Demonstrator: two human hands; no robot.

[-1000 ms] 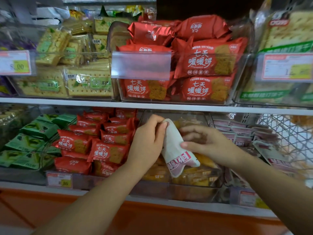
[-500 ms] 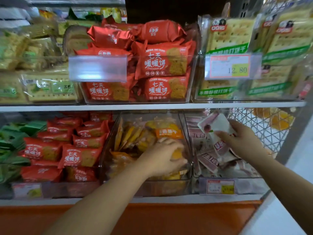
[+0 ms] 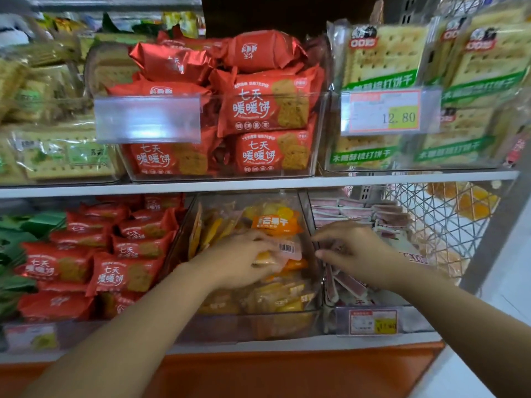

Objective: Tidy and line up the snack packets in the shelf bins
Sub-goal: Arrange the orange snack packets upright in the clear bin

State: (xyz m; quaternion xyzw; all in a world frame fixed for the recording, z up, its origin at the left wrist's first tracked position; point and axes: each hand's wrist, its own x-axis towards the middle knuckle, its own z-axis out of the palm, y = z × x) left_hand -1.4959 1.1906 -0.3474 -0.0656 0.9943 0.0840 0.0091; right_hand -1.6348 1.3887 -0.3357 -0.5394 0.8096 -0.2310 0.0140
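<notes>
On the lower shelf point(image 3: 258, 183), the middle bin point(image 3: 306, 219) holds orange packets point(image 3: 273, 225) in a loose pile. The left hand point(image 3: 238, 259) grips the top one, which lies crosswise. Just right, past the bin wall, pink packets point(image 3: 350, 282) stand on edge under the right hand point(image 3: 356, 254). Its fingers are curled, grasp unclear. There's open room above.

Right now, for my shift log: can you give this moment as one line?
left hand: grips barcode packet, middle lower bin | right hand: on pink packets, right lower bin, grip unclear
</notes>
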